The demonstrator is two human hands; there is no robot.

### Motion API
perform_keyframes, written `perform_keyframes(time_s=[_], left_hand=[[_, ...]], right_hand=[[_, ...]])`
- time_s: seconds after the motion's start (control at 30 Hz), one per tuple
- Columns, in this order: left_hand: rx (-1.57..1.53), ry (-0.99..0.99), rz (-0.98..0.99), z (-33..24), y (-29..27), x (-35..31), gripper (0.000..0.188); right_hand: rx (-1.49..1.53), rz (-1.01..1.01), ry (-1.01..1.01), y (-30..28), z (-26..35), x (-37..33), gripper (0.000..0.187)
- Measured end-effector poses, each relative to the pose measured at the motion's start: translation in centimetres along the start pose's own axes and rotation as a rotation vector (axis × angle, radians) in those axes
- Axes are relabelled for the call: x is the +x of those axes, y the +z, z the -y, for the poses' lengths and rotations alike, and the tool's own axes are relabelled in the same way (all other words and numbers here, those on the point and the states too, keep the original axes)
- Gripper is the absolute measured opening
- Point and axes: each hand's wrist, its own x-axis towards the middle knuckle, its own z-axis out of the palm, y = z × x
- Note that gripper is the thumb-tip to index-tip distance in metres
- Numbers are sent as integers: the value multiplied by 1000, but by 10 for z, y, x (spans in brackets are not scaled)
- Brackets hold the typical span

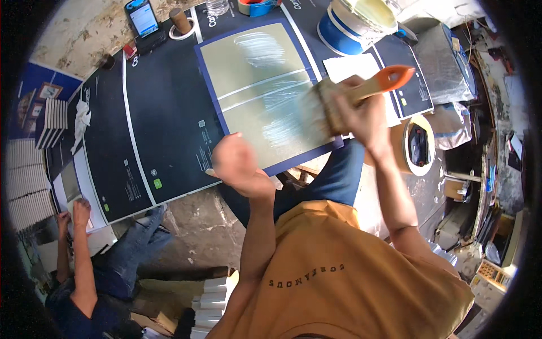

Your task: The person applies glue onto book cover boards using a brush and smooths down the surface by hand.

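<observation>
My right hand (364, 118) is wrapped round the wooden handle of a wide flat brush (375, 87) with an orange end. Its bristles, smeared by motion, are over the right side of a cover sheet (240, 62) with greyish-beige boards and a dark blue border. Wet whitish streaks (259, 50) lie on the upper board and more on the lower one. Near the sheet's lower left corner, at the table edge, is my left hand (236, 161). It is too blurred to show whether its fingers are open or closed.
A blue-and-white bucket (344, 28) of cream-coloured stuff stands at the back right, beside white paper (350, 66). Rolls of tape and a phone (141, 20) are along the far edge of the black-covered table (169, 113). At left, a co-worker's hands (82, 212) work near stacked blocks.
</observation>
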Motion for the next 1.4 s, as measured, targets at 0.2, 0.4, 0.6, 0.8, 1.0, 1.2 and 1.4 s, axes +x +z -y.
perform_keyframes(time_s=[0.2,0.4,0.6,0.8,1.0,1.2,1.4], left_hand=[[155,-22,70,0,1,1,82],[411,21,154,-8,15,5,85],[356,71,124,-1,8,7,83],[192,102,29,7,5,6,81],[165,106,8,6,5,6,83],[-47,149,-90,9,3,7,83],[-34,106,-78,7,9,5,85]], right_hand=[[121,-213,-200,25,34,62,32],[26,5,-199,110,30,90,36],[-198,-186,-231,20,-38,97,27],[245,-195,-219,47,24,48,29],[92,22,-29,28,-20,11,29],[70,-229,30,-30,-5,-3,23],[160,110,35,38,38,-31,24]])
